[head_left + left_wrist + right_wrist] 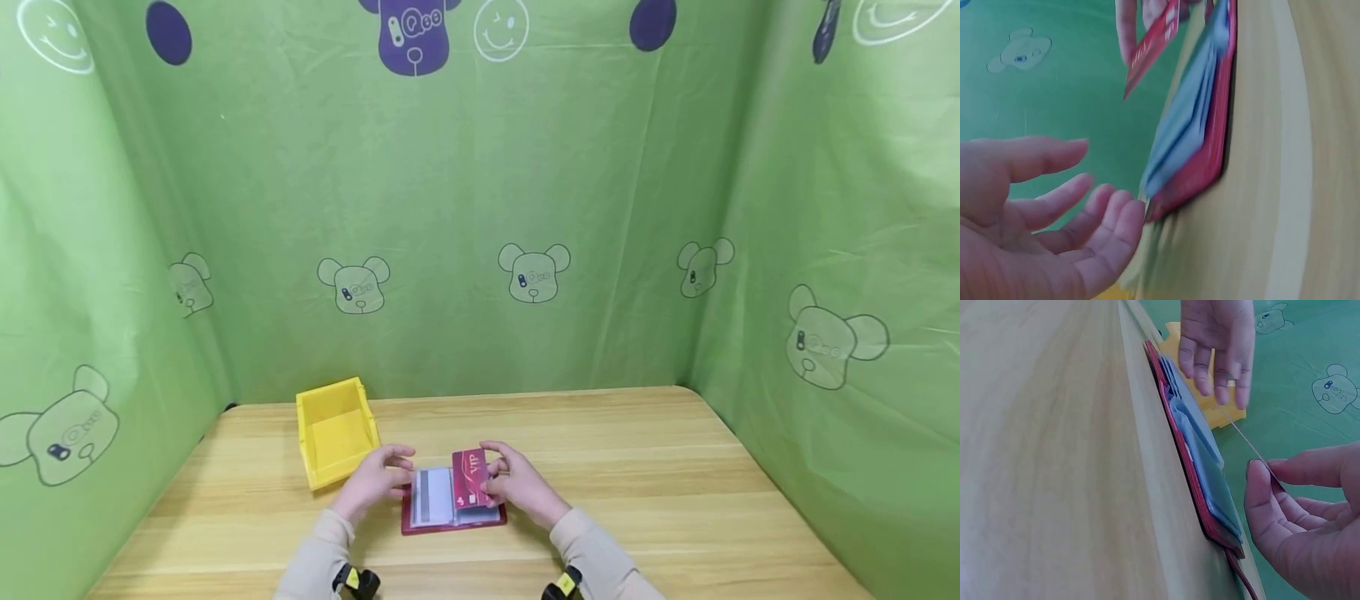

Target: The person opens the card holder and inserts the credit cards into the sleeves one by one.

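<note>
An open card holder (432,498) with a red cover and clear plastic sleeves lies on the table. My right hand (522,487) pinches a red VIP card (467,480) between thumb and fingers, above the holder's right half. In the right wrist view the card (1246,441) appears edge-on, tilted and apart from the sleeves. My left hand (381,481) is beside the holder's left edge, holding nothing. Its fingers are spread and slightly bent in the left wrist view, the lower fingertips close to the red cover (1194,172); whether they touch it I cannot tell.
A yellow bin (335,442) stands on the wooden table (637,483), behind and left of my left hand. Green printed curtains (450,183) enclose the table at the back and both sides. A dark red strap (1244,578) extends from the holder's end.
</note>
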A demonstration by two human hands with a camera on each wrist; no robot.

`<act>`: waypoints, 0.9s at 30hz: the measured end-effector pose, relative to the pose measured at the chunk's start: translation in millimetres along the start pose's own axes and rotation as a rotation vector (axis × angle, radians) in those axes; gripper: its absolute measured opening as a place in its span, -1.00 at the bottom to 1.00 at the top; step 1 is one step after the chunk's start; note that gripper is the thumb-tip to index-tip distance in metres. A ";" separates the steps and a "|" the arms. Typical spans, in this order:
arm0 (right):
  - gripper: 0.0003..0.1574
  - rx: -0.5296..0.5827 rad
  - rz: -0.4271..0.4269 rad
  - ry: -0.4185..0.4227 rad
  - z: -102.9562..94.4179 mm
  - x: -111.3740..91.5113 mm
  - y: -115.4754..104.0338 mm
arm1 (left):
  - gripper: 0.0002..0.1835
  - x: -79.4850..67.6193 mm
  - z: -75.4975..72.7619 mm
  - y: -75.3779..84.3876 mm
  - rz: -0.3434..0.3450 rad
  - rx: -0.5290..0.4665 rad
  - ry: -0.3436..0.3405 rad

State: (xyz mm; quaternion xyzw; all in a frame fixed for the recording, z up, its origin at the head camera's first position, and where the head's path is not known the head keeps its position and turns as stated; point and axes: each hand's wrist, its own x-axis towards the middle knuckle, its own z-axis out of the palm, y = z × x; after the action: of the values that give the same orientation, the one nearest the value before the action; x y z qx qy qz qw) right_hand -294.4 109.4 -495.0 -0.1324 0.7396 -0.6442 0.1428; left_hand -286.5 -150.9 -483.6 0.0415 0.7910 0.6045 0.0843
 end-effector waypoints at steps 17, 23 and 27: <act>-0.13 -0.062 0.037 0.017 4.5 -1.4 -0.8 | -0.14 0.7 -13.6 -8.7 0.127 0.403 -0.279; -0.15 -0.090 0.037 0.025 6.9 0.1 0.3 | -0.13 0.3 -13.4 -8.3 0.120 0.431 -0.265; -0.16 -0.098 0.037 0.034 8.0 3.0 2.8 | -0.13 0.4 -12.8 -9.2 0.115 0.448 -0.247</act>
State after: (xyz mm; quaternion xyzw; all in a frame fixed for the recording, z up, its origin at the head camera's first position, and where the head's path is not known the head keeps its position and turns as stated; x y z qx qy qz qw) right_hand -294.2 101.3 -498.9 -0.1146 0.7748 -0.6068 0.1352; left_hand -288.9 -165.5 -489.2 0.1775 0.8853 0.4084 0.1342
